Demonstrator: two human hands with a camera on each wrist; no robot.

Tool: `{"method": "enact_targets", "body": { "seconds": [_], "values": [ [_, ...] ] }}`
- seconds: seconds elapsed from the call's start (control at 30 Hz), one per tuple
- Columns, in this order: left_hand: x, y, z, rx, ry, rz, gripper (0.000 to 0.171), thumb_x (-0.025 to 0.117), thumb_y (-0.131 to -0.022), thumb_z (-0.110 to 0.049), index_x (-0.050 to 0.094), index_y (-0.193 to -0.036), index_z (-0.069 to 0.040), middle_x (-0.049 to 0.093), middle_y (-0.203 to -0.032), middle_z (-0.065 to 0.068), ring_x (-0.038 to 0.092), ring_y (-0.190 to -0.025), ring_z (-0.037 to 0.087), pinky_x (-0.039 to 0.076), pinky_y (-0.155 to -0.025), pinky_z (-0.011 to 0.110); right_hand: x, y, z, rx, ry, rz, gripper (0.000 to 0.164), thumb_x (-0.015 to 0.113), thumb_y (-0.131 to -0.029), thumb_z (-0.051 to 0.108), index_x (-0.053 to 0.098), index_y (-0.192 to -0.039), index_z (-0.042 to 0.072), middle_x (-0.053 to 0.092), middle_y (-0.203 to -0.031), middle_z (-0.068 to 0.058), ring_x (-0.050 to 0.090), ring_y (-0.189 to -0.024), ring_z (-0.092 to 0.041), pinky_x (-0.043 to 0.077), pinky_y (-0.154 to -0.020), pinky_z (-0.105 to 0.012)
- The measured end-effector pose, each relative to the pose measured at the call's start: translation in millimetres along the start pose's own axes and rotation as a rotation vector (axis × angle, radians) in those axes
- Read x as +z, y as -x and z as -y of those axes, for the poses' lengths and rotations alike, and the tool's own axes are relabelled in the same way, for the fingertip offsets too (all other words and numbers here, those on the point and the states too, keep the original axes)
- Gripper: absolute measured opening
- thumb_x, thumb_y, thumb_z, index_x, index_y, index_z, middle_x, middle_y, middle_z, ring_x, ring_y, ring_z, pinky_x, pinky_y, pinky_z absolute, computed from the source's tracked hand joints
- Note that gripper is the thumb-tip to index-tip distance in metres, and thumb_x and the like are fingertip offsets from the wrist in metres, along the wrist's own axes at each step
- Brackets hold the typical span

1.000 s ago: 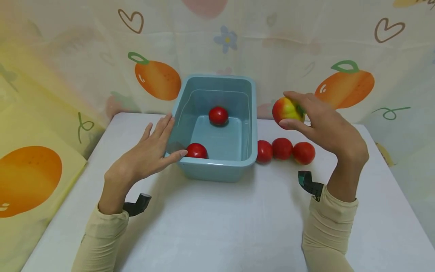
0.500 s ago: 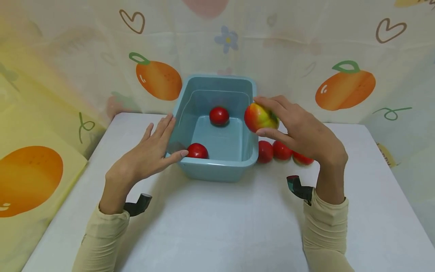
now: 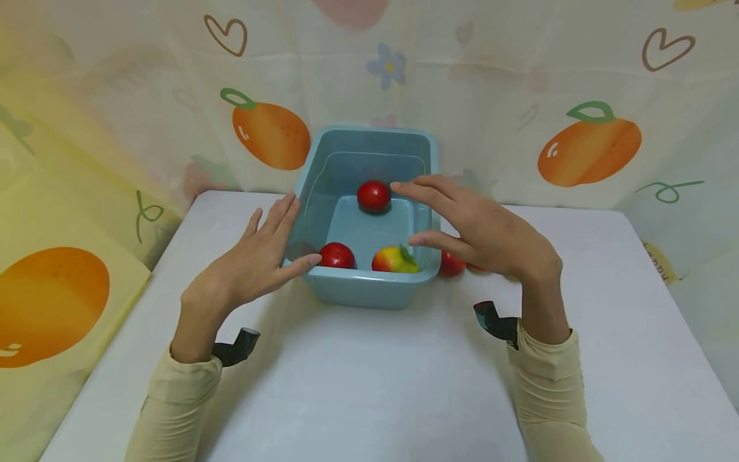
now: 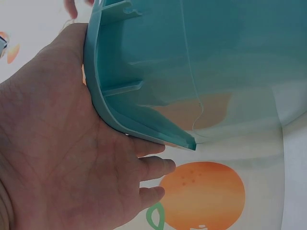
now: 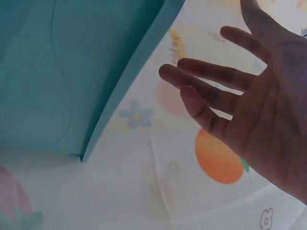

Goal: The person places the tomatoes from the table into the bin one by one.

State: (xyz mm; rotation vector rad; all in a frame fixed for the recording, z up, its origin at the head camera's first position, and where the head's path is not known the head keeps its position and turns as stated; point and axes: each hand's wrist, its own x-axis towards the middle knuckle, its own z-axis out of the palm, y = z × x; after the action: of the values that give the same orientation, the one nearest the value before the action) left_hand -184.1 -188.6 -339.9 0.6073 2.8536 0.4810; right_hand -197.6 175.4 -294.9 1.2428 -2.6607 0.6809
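Note:
A light-blue plastic bin [image 3: 369,290] stands on the table. Inside lie a red-and-yellow fruit [image 3: 395,259] with a green top, near the front right, and two red round fruits, one at the back [image 3: 374,196] and one at the front left [image 3: 337,255]. My left hand [image 3: 242,264] rests with spread fingers against the bin's left front corner; the left wrist view shows its palm [image 4: 72,129] at the rim. Over the bin's right side hovers my right hand [image 3: 479,228], fingers extended and nothing between them. In the right wrist view that hand [image 5: 259,100] is apart from the rim.
More red fruits [image 3: 451,264] lie against the bin's right side, partly hidden by my right hand. A white cloth covers the table [image 3: 369,385]. Behind the bin hangs a curtain [image 3: 496,77] printed with oranges and hearts.
My right hand has carried the red-and-yellow fruit leftward from above the row of red fruits and let it go into the bin. My left hand has stayed at the bin's corner.

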Motion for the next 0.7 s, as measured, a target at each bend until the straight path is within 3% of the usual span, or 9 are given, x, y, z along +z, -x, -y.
{"method": "enact_targets", "body": {
  "seconds": [0.33,0.7],
  "values": [
    [0.0,-0.1,-0.5,0.002,-0.013,-0.003,0.099,0.045,-0.104,-0.065,-0.007,-0.168,-0.011,-0.008,-0.179,0.006,-0.004,-0.167,0.033,-0.006,-0.135,0.055,-9.4,8.9,-8.8,0.081,0.016,-0.026,0.07,0.073,-0.099,0.03,0.041,-0.161,0.027,0.053,-0.154,-0.003,0.056,-0.138,-0.025,0.054,-0.111,-0.051],
    [0.3,-0.4,-1.0,0.002,-0.009,0.003,0.099,0.046,-0.104,-0.064,-0.007,-0.168,-0.01,-0.008,-0.179,0.006,-0.005,-0.167,0.032,-0.006,-0.135,0.056,-15.7,13.9,-17.0,0.203,0.002,0.024,0.064,0.068,-0.102,0.033,0.041,-0.161,0.027,0.056,-0.152,-0.004,0.064,-0.13,-0.026,0.051,-0.112,-0.058]
  ]
}}
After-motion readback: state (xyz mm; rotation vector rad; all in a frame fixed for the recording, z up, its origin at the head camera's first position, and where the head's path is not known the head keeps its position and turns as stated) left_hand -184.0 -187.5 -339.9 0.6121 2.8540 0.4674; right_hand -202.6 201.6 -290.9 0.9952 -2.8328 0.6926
